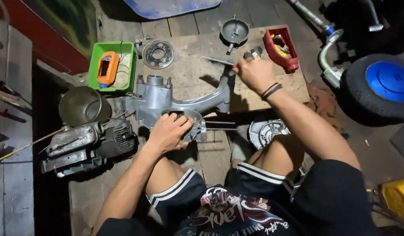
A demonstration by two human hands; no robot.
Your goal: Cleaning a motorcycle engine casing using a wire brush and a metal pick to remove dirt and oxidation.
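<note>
- The left hand [169,132] lies palm down on the round opening of a grey engine casing [175,102], fingers curled over the rim and pressing on it.
- The casing stretches away from that hand toward the right hand, its long arm ending just under the right fist.
- The right hand [254,74] is closed in a fist around a slim metal tool [217,60], whose blade sticks out to the left of the knuckles, above the casing's far end.
- A black band [271,90] circles the right wrist.
- Just beyond the right hand stands a red tray [290,61] with small parts in it.
- Farther out from the right hand, a round dark metal part with a stub [234,30] rests on the wooden board [188,74].
- Between the two hands and farther away, a flat perforated disc [158,53] lies on the board.
- Beyond the left hand, a green tray [97,54] holds an orange tool [108,69].
- Beside the left forearm, on the outer side, sit a dirty engine block [90,142] and a metal bowl [81,105].
- Under the right forearm, by the knee, lies a round silver cover [265,133].
- Well off to the right of the right arm is a black tyre with a blue hub [385,83].
</note>
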